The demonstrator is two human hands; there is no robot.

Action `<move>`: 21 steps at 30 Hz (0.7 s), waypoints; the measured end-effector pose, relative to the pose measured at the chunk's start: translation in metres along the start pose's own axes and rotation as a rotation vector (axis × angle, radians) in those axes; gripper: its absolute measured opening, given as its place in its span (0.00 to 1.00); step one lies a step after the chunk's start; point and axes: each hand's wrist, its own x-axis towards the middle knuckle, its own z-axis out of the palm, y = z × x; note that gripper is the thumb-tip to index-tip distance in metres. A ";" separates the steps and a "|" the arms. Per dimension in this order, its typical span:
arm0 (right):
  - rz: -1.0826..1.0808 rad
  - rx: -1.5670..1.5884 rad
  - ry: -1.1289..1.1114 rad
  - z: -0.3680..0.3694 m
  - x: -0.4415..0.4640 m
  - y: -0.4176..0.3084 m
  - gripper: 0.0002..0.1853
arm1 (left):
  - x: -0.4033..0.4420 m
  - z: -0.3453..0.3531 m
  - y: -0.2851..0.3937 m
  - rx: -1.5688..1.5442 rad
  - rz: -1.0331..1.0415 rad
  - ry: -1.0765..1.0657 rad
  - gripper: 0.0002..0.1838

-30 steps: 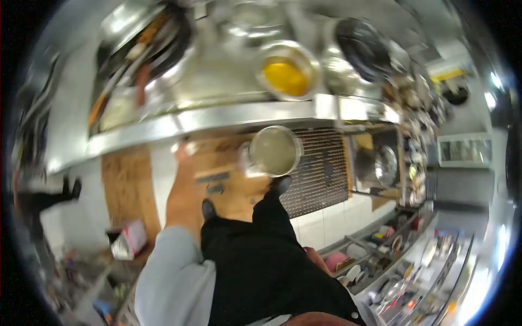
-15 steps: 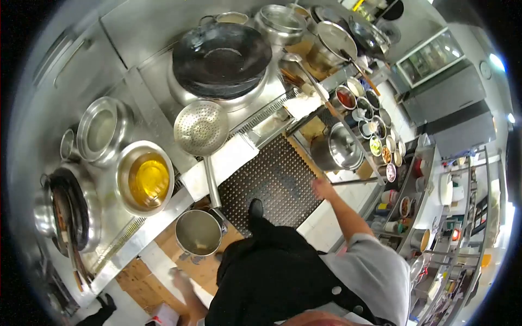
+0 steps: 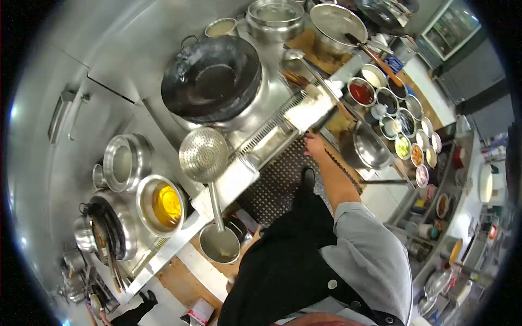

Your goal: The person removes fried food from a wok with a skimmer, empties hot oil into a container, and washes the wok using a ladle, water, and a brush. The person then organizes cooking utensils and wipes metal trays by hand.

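My right hand (image 3: 314,145) reaches to the stove's front edge, just below a white folded cloth (image 3: 309,112). Its fingers look curled in, and whatever they grip is hidden. Only a sliver of my left hand (image 3: 230,283) shows beside the black apron, so its fingers are out of sight. A dark wok (image 3: 212,79) sits on the burner behind the cloths. In front of it a perforated strainer (image 3: 204,155) rests with its handle over the counter edge. A ladle (image 3: 294,54) lies to the right of the wok.
A steel bowl of yellow oil (image 3: 167,204) and lidded pots (image 3: 124,163) stand on the left. A bucket (image 3: 220,244) stands below the counter edge. Sauce and ingredient containers (image 3: 387,100) cluster on the right, above a large steel pot (image 3: 371,145). Another person's dark-clad leg (image 3: 133,314) shows lower left.
My right hand has moved forward to the stove edge. My left hand has drawn in behind the apron. The view has shifted and turned; the cookware looks unmoved.
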 end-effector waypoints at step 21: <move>0.551 0.668 -0.185 0.017 0.131 0.063 0.19 | -0.134 0.045 0.245 -0.128 -0.191 0.129 0.19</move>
